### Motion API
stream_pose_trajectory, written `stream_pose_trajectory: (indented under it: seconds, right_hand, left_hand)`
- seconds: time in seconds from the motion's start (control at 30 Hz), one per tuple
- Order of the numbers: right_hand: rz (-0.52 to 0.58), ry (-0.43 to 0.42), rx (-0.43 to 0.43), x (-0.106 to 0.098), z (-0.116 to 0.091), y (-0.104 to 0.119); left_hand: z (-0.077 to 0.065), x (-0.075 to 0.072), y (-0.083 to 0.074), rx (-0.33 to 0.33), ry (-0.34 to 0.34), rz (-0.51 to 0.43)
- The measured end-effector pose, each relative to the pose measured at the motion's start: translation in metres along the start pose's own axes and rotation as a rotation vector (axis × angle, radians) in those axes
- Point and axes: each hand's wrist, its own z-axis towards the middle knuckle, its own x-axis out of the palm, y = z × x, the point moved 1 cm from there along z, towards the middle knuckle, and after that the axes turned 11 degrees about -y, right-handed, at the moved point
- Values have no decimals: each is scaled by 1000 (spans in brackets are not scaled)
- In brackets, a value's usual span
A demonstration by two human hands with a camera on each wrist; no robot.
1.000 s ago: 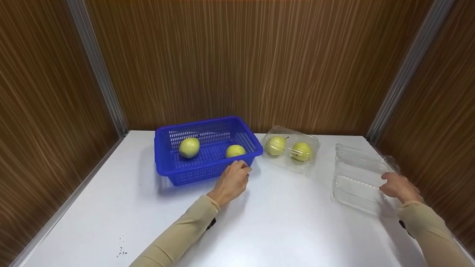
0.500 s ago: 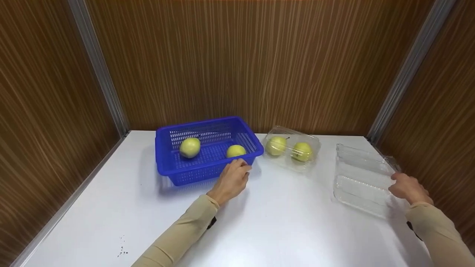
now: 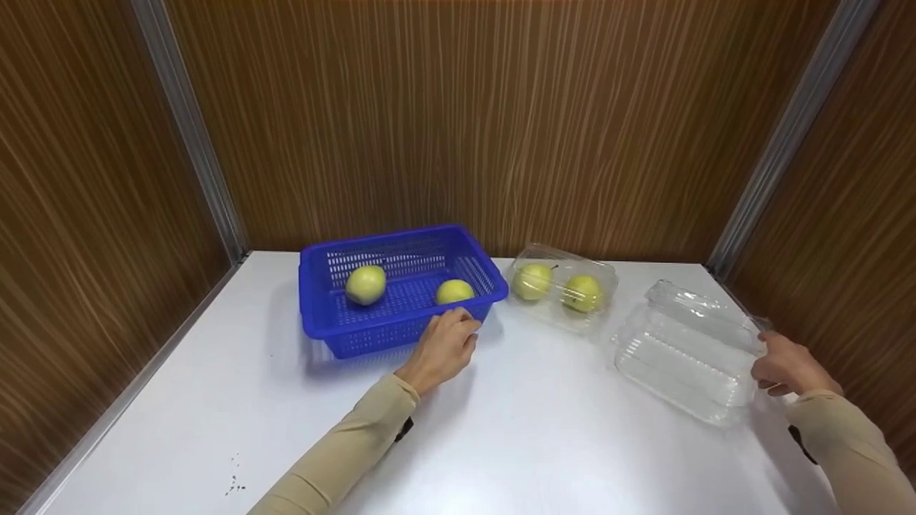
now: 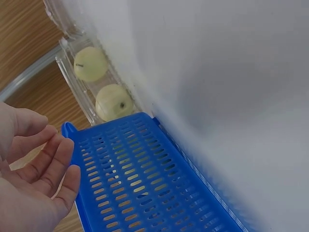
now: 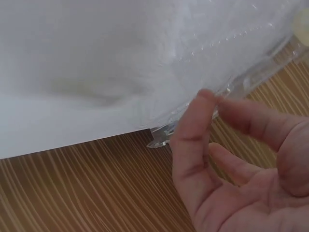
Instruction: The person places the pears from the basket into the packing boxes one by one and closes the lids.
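My left hand (image 3: 442, 349) is at the front right of a blue plastic basket (image 3: 379, 330); in the left wrist view its fingers (image 4: 53, 164) are loosely bent beside the rim, with nothing seen between them. Inside the basket are two yellow-green apples, one at left (image 3: 366, 285) and one at right (image 3: 455, 291). On the right, my right hand (image 3: 791, 363) holds the edge of an open, clear plastic clamshell container (image 3: 687, 357). The right wrist view shows thumb and index finger (image 5: 193, 130) pinching that thin edge.
Between basket and open container, a second clear clamshell (image 3: 562, 322) holds two yellow-green apples, left (image 3: 533, 281) and right (image 3: 582, 293). Wood-grain panels (image 3: 458, 129) enclose the white table (image 3: 544, 429) at the back and sides. Small dark specks (image 3: 235, 488) mark its front left.
My right hand moves right, then takes hold of the container's right edge. The open container has turned and shifted slightly left and toward me. My left hand stays by the basket.
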Motion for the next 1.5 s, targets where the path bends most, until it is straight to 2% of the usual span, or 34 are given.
stream_pose_trajectory:
  seconds: [0.2,0.53,0.77,1.0,1.13,1.23,1.4,1.5]
  right_hand:
    - [111,95,29,2,-3,-1]
    - [59,157,25,7,-7,2]
    - [53,218,30,10,-12,6]
    - [104,150,91,9,-12,3]
    - [121,91,80,9,-8,-4]
    - [174,72,67,11,-3,-12]
    - [307,66,85,16,5,-19]
    - [325,57,97,17,6,-20]
  left_hand:
    - [0,0,2,11,-11,-1]
    - [1,0,2,-22,48,-13]
    - [1,3,0,-33,124,-91]
    - [-1,7,-3,-12,166,-100]
    - [0,11,-7,21,202,-116]
    - [1,15,-11,52,259,-134]
    - [3,23,-21,68,393,-134]
    - [1,27,-25,86,438,-133]
